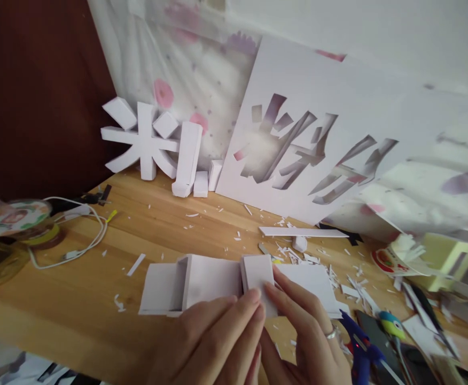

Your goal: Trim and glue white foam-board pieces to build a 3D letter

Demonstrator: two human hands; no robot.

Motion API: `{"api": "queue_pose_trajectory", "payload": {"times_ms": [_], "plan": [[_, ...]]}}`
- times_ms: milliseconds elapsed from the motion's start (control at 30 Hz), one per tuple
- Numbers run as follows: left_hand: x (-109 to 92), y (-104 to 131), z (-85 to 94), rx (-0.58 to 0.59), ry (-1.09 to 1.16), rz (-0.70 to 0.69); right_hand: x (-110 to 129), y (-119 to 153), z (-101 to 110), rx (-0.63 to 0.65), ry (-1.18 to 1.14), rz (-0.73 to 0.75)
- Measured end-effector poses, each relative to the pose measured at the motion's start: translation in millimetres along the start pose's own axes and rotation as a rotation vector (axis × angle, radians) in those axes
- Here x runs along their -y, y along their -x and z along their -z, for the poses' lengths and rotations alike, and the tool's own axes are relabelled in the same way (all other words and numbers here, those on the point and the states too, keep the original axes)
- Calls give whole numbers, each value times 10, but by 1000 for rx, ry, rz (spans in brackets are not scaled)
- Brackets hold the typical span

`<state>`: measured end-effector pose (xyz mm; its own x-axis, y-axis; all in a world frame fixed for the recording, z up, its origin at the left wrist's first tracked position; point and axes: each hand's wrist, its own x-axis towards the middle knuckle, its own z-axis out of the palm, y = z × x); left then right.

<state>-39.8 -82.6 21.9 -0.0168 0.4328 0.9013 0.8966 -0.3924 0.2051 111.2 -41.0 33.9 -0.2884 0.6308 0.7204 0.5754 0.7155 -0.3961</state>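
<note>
Wooden table (98, 289) before spotted cloth (213, 80)

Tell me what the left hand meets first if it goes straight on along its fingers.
The small white block: the left hand's fingertips appear to touch it. Just past it in that line come the right hand's fingers, though depth is unclear.

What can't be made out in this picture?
Head view:
- White paper form: part of its near edge is covered by the left hand and right hand.
- Blue glue gun: handle end cut off by the bottom edge.
- Tape roll: label print too blurred to read.
</note>
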Motion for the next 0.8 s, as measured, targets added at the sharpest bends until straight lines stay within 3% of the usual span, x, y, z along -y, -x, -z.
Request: {"api": "queue_pose_trajectory", "payload": {"times_ms": [67,233,333,533,800], "plan": [[22,-23,10,33,3,18,-2,26,-13,6,-21,-22],[26,-31,138,246,48,46,-38,105,-31,65,-201,-119],[58,-21,175,255,95,62,-26,122,-52,48,-261,-166],[178,-18,228,304,149,-8,-15,80,-17,143,-183,-115],[214,-42,234,333,147,-57,-47,65,31,160,-170,-53]]}}
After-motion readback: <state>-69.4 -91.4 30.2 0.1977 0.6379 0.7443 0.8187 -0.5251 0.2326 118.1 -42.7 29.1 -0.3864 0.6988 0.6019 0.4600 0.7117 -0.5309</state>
